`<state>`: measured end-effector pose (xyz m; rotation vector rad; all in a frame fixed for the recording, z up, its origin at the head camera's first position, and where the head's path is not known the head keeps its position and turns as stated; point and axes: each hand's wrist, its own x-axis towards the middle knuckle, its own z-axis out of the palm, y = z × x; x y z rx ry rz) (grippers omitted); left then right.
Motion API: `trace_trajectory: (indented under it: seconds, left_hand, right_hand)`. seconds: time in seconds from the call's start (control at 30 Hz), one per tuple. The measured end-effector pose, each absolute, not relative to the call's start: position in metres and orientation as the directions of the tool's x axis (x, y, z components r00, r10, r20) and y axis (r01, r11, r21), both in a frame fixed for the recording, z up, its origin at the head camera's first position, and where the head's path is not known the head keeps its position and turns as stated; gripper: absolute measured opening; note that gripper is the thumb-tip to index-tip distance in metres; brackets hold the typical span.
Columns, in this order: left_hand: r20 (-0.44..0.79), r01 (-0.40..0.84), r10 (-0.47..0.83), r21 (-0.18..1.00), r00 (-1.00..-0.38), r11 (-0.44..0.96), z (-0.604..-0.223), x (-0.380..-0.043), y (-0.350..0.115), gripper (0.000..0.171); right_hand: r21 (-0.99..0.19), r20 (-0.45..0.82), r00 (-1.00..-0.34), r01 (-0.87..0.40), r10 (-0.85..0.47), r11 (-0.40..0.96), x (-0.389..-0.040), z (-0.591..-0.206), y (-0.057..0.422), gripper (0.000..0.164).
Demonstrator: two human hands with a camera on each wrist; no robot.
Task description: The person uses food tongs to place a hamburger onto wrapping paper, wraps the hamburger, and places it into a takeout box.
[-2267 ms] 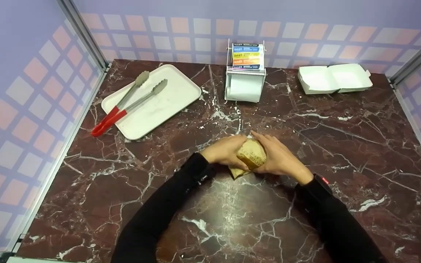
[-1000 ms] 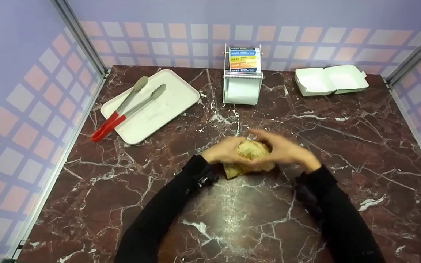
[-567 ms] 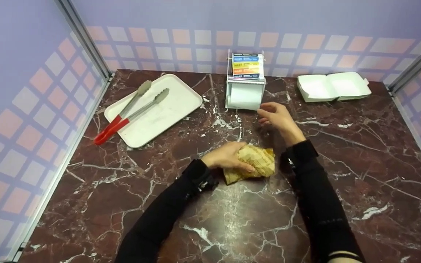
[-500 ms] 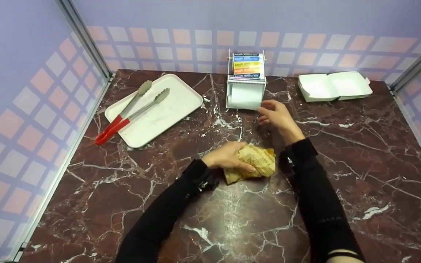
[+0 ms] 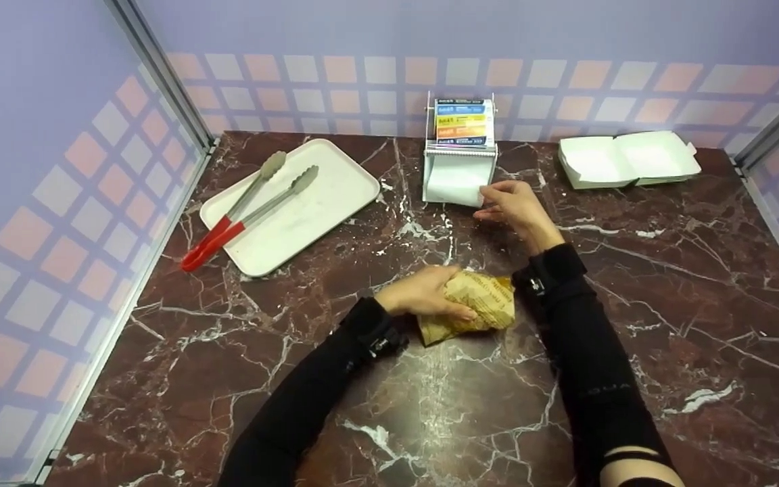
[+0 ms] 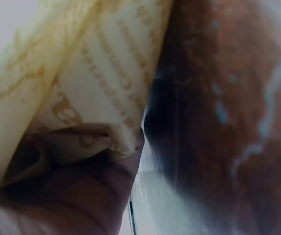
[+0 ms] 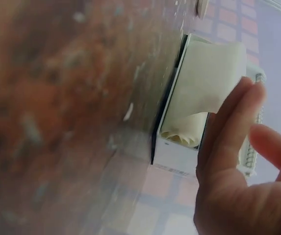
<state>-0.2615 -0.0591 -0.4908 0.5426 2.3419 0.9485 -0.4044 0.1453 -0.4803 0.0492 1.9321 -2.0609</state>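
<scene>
A yellowish printed-paper package (image 5: 481, 301) rests on the dark marble-patterned table. My left hand (image 5: 423, 291) grips its left side, thumb toward me; close up in the left wrist view, folded wrapper (image 6: 106, 73) lies against the fingers. Farther back stands a label dispenser (image 5: 462, 145) with a white strip (image 5: 456, 184) hanging from its front. My right hand (image 5: 518, 210) reaches to the strip's lower right corner. In the right wrist view its fingers (image 7: 231, 122) are nearly straight at the edge of the strip, and the thumb stands apart from them.
At the left, tongs (image 5: 254, 210) with red handles lie across a white tray (image 5: 308, 230). An unfolded white carton (image 5: 626, 160) sits at the back right. Patterned panels (image 5: 335, 74) wall the table at the back and both sides.
My right hand has left the package and moved forward to the dispenser, its fingertips now at the strip's corner. The left hand has stayed on the package.
</scene>
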Motion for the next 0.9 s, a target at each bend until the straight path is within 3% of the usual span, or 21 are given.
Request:
trace_trajectory:
  seconds: [0.23,0.9]
  left_hand:
    - [-0.34,0.147,0.547,0.735,-0.765,0.662,-0.4904,-0.2612,-0.0591,0.103]
    - [-0.327,0.172,0.559,0.73,-0.762,0.661,-0.4925,-0.2612,-0.0604,0.104]
  right_hand:
    - [-0.978,-0.209,-0.96,0.206,-0.188,0.037,-0.4048,-0.4808,0.1454,0.012]
    - [-0.975,-0.199,-0.951,0.168,-0.237,0.147,-0.3993,-0.4844,0.1544,0.011]
